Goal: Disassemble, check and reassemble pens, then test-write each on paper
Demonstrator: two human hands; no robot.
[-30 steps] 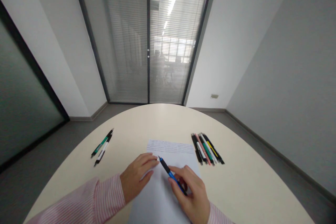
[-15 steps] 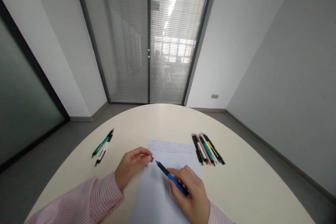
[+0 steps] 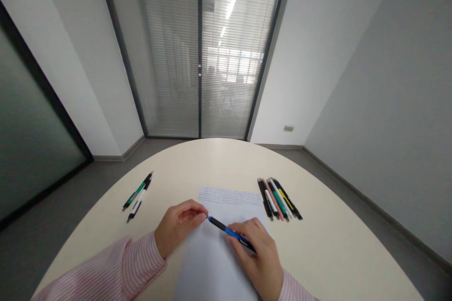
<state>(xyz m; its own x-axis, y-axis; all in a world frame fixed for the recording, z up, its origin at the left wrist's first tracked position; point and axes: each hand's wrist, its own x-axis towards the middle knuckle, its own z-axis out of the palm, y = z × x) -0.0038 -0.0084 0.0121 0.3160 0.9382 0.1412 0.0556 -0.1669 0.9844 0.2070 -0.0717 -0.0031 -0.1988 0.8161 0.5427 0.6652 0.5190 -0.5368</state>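
Note:
My right hand (image 3: 257, 247) grips a blue pen with a black grip (image 3: 226, 229) around its blue barrel. The pen's front end points up and left, over the sheet of paper (image 3: 215, 263). Thumb and fingertips of my left hand (image 3: 180, 223) are pinched together on a small metal pen tip, mostly hidden by the fingers, right at the pen's front end. Whether the tip is fully seated on the pen cannot be made out. Lines of writing run across the top of the paper.
Two pens, one green and black (image 3: 136, 194) and one white and black (image 3: 140, 201), lie at the left. A row of several pens (image 3: 280, 200) lies right of the paper. The round table (image 3: 226, 160) curves away toward a glass partition with blinds (image 3: 169, 80).
The gap between the pen tip in my left fingers and the pen's front end has closed. The pen has tilted flatter in my right hand.

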